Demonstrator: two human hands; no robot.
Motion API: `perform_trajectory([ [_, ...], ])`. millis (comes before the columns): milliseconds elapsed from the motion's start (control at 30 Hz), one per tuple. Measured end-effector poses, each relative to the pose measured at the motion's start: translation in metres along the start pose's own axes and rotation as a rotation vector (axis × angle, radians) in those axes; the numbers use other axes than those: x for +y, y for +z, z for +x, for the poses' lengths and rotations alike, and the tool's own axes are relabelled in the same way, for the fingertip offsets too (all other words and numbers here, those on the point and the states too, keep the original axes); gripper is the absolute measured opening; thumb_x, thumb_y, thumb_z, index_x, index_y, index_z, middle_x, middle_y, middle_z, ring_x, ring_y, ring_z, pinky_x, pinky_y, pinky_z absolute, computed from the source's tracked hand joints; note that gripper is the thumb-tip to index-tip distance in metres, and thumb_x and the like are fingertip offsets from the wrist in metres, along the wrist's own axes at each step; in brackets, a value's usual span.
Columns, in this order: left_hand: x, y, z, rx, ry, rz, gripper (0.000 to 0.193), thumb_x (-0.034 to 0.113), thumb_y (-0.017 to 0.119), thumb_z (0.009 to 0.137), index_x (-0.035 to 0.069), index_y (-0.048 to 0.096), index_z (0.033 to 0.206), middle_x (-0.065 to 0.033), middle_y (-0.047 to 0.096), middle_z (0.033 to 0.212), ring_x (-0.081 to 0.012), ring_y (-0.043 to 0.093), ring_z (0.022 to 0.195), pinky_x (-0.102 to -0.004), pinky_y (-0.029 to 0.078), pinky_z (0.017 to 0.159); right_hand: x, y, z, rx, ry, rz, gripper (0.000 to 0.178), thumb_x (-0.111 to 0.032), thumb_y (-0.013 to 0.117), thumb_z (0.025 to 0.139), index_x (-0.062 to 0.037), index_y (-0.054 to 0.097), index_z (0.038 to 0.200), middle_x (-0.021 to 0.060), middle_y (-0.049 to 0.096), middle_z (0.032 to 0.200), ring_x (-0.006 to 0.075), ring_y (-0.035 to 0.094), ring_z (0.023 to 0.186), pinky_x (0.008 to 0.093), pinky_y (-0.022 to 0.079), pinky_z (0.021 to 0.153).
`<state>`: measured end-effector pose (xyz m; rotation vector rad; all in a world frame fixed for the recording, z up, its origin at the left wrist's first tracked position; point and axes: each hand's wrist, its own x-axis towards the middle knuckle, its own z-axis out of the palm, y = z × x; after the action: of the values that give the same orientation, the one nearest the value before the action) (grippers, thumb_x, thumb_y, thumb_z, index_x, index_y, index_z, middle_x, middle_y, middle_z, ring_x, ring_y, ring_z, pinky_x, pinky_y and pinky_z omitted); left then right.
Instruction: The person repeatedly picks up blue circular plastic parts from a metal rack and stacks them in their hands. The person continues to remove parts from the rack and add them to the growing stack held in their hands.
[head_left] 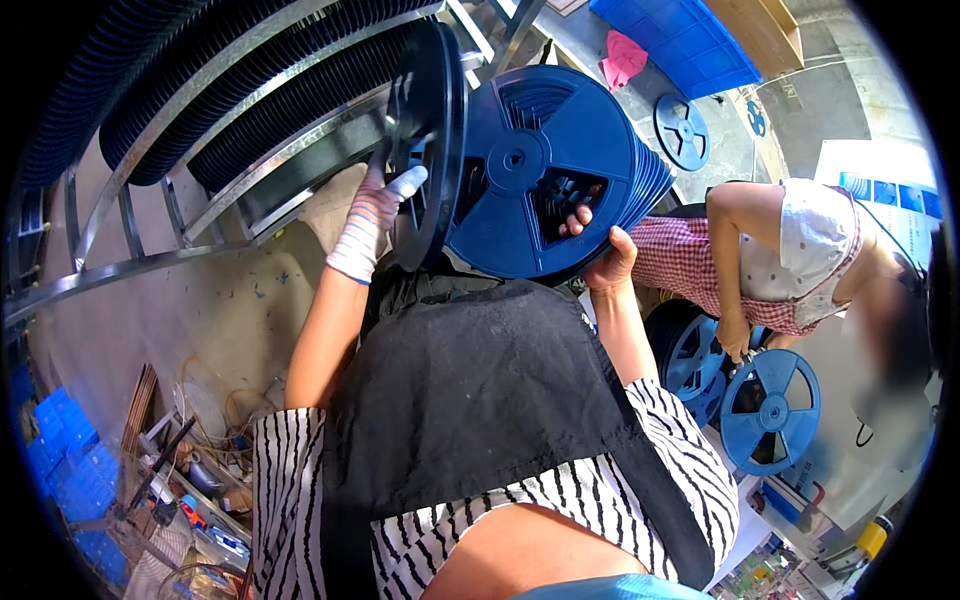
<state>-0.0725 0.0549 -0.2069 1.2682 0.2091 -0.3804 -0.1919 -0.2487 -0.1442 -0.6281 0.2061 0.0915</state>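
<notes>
My left hand (372,218), in a white striped glove, is closed on a dark reel (452,140) that stands edge-on beside the rack. Its thumb reaches through an opening in the reel's side. My bare right hand (608,258) grips the lower right rim of a blue plastic reel (515,160), with fingertips showing through one of its cut-outs. Behind this front reel more blue reels (650,180) are stacked closely. Both lots of reels are just beyond my black apron (480,400).
A metal rack (150,180) at upper left carries rows of dark reels. On my right, a co-worker (780,240) holds a lighter blue reel (772,410). At the far right are a single reel (682,132), a pink cloth (624,60) and a blue crate (680,40).
</notes>
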Motion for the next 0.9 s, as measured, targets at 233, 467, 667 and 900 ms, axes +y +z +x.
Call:
perform_trajectory([
  [233, -0.002, 0.086, 0.002, -0.35, 0.001, 0.742, 0.113, 0.042, 0.078, 0.074, 0.011, 0.002, 0.152, -0.0263, 0.044, 0.139, -0.0351, 0.045, 0.128, -0.038, 0.035, 0.106, 0.007, -0.005, 0.011, 0.209, 0.051, -0.156, 0.059, -0.025, 0.072, 0.071, -0.0044, 0.053, 0.123, 0.0108, 0.065, 0.104, 0.0254, 0.063, 0.095, 0.0407, 0.05, 0.09],
  [467, -0.03, 0.092, 0.023, -0.202, -0.125, 0.342, 0.106, 0.009, 0.081, 0.064, 0.011, 0.021, 0.15, -0.0179, 0.052, 0.134, -0.0271, 0.052, 0.12, -0.0346, 0.038, 0.103, 0.014, 0.017, 0.013, 0.298, 0.037, -0.28, 0.064, -0.027, 0.075, 0.068, -0.0019, 0.053, 0.122, 0.0109, 0.064, 0.106, 0.0252, 0.061, 0.099, 0.0391, 0.048, 0.092],
  [667, 0.062, 0.034, -0.017, -0.587, -0.258, -0.248, 0.066, 0.027, 0.072, 0.078, 0.002, 0.044, 0.133, -0.0142, 0.059, 0.109, -0.0297, 0.059, 0.104, -0.0455, 0.051, 0.09, 0.003, 0.018, 0.015, 0.307, 0.022, -0.219, 0.044, -0.022, 0.071, 0.073, 0.0019, 0.06, 0.109, 0.012, 0.067, 0.096, 0.0246, 0.067, 0.09, 0.0409, 0.053, 0.085],
  [900, 0.073, -0.008, -0.057, -0.673, -0.083, -0.832, 0.075, 0.036, 0.07, 0.077, 0.001, 0.04, 0.135, -0.0181, 0.058, 0.11, -0.0323, 0.06, 0.103, -0.0455, 0.052, 0.087, -0.003, -0.002, 0.016, 0.258, 0.017, -0.155, 0.058, -0.023, 0.066, 0.08, -0.0083, 0.045, 0.132, 0.0101, 0.064, 0.102, 0.0233, 0.063, 0.092, 0.0402, 0.049, 0.091],
])
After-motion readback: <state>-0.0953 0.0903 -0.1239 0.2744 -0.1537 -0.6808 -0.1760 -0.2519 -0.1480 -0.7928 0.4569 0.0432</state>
